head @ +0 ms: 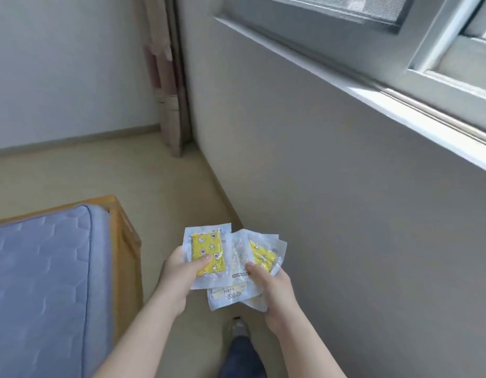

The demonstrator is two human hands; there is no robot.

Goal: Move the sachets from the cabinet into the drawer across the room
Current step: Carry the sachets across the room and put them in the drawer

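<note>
Leftmost, we see a blue mattress (40, 282) on a wooden bed frame (124, 236). Beside it the left hand (179, 274) pinches one yellow star-printed sachet (207, 255), thumb on its face, the grip closed on that packet. Overlapping its edge, a fanned bundle of sachets (239, 257) sits in the grip of the right hand (274, 296), above the floor (154, 181), beside the wall (345, 214) below the window (441, 64).

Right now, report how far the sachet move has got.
Pickup looks done: the left hand holds one yellow sachet, the right hand a fanned bunch of sachets. They are carried between bed and wall. Still to do: no drawer is in view, so putting them away remains.
</note>
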